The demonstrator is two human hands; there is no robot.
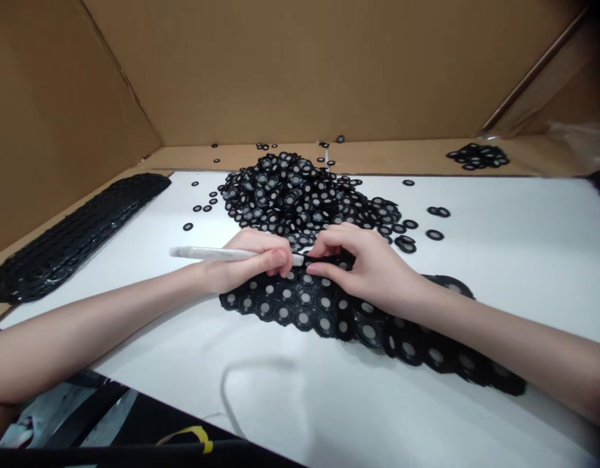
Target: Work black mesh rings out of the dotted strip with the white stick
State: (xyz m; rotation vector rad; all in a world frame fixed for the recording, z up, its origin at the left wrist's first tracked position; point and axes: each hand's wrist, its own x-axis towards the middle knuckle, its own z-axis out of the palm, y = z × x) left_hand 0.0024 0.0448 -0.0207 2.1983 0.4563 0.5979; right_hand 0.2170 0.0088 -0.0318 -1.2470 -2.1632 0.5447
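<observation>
A long black sheet of joined rings with pale centres [304, 318] lies across the white board, partly under my right forearm. My left hand [258, 259] is closed around a white pen-like tool [207, 253], its tip at the sheet's upper edge. Thumb and fingers of my right hand [351, 260] pinch that same edge, just right of the tip. Right behind both hands rises a heap of loose black rings with pale centres [300, 195]. The exact spot where tip and sheet meet is too small to make out.
A stack of black ring sheets [80, 234] lies along the left side. Loose rings [434, 234] are scattered around the heap, and a small pile [478, 156] sits at the back right. Cardboard walls [300, 71] enclose the back and left of the white board [182, 364].
</observation>
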